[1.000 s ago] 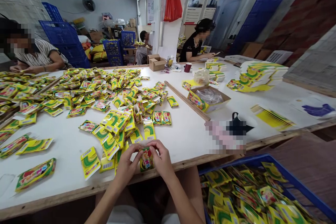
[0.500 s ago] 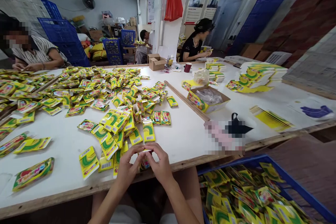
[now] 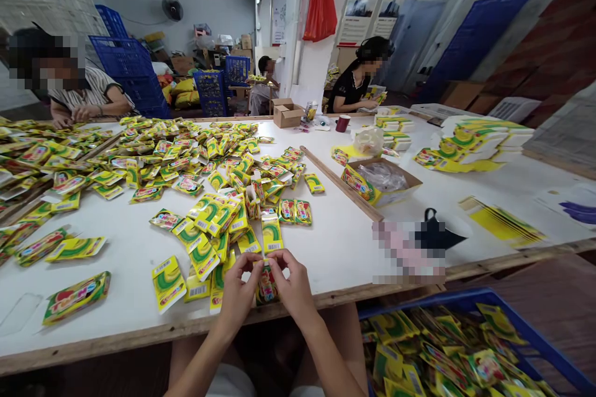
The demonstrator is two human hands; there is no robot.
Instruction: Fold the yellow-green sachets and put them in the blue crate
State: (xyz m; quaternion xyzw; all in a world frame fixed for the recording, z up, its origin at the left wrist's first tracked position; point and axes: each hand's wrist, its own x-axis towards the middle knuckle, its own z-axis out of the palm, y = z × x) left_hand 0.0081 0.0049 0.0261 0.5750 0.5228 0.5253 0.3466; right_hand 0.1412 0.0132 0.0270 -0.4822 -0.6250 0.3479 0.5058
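Between my two hands is a small yellow-green candy box (image 3: pixel 267 287), its colourful lettered face toward me, near the table's front edge. My left hand (image 3: pixel 243 282) pinches its upper end from the left. From the right, my right hand (image 3: pixel 287 279) pinches the same end with thumb and forefinger. The fingertips partly cover the top flap. Just beyond stands another yellow box (image 3: pixel 272 232) with a barcode, lying flat on the table. To the left of my hands is a loose heap of like boxes (image 3: pixel 198 248), several with open white flaps.
A blue crate (image 3: pixel 535 347) full of boxes stands below the table at right. A wooden strip (image 3: pixel 342 183) lies across the white table (image 3: pixel 335 248). Beyond it are an open carton (image 3: pixel 384 180), a dark mask (image 3: pixel 437 232) and stacked cartons (image 3: pixel 479 142). Co-workers sit at the far side.
The candy box has tilted so its lettered face shows more, and my fingers have shifted on its top end. The whole view has swung slightly left.
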